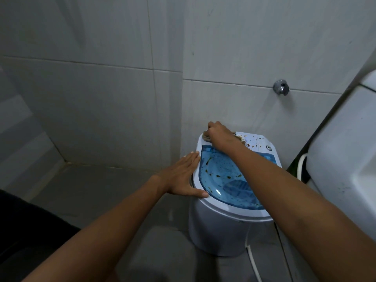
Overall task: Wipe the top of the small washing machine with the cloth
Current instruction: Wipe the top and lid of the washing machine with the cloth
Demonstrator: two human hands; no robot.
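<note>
Beige cloth (206, 136) clenched under right hand (218, 133) — left hand (183, 176) flat, released; brown specks on blue lid (223, 176) may smear.

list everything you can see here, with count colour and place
small washing machine: one, white body, on the floor by the tiled wall
lid: one, clear blue with dark spots, on the machine's top
cloth: one, beige, back left of the top, under the right hand
wall fitting: one, chrome, on the wall above the machine
hose: one, white, on the floor beside the machine
left hand: flat against the machine's left rim
right hand: pressing the cloth
</note>
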